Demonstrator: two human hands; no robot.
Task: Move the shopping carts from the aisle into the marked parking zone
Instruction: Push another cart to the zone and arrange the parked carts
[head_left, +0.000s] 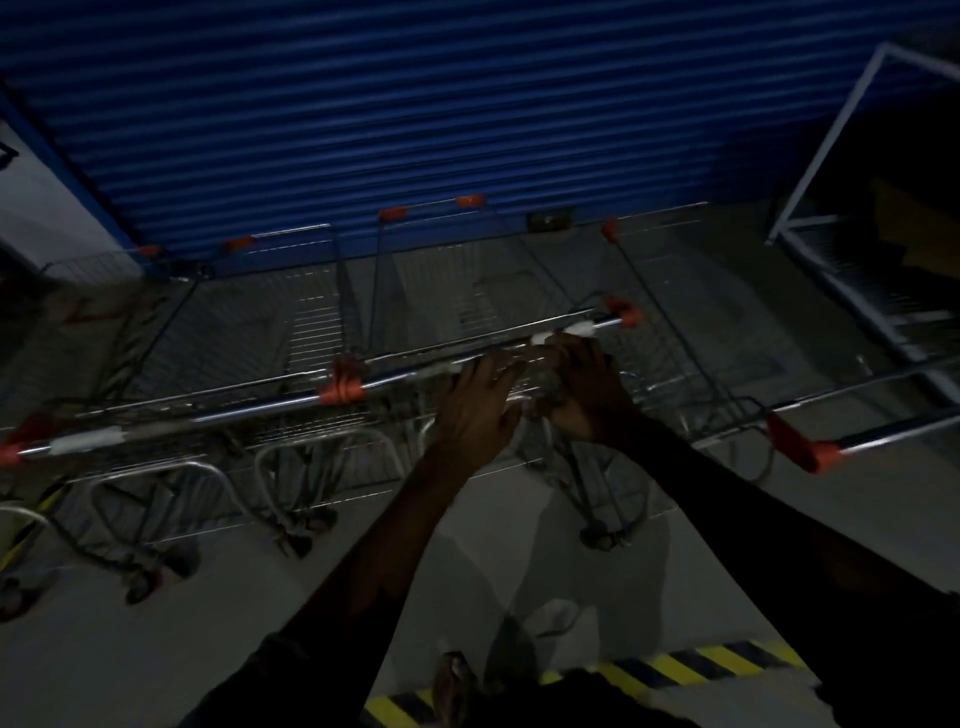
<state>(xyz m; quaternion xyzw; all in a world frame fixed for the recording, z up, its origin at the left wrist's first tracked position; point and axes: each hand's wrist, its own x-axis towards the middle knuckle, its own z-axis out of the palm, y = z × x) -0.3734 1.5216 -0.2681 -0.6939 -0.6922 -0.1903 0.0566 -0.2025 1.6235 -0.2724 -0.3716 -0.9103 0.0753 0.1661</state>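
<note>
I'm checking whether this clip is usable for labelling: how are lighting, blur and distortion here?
Head view: very dim, forearms nearly black; small glints on the chrome cart handle; left hand and right hand softly blurred, finger edges unclear; the wide-angle lens bows the blue shutter slats; faint overlapping shadows on the floor.

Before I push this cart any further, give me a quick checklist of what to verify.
1. Right hand on cart handle: ok, fingers look curled round it.
2. Left hand gripping: not ok, fingers straight over the bar.
3. Room ahead to blue shutter: not ok, cart front looks close to it.
4. Gap to left cart: not ok, handle ends meet.
5. Wheels free: cannot tell, too dark.
</note>
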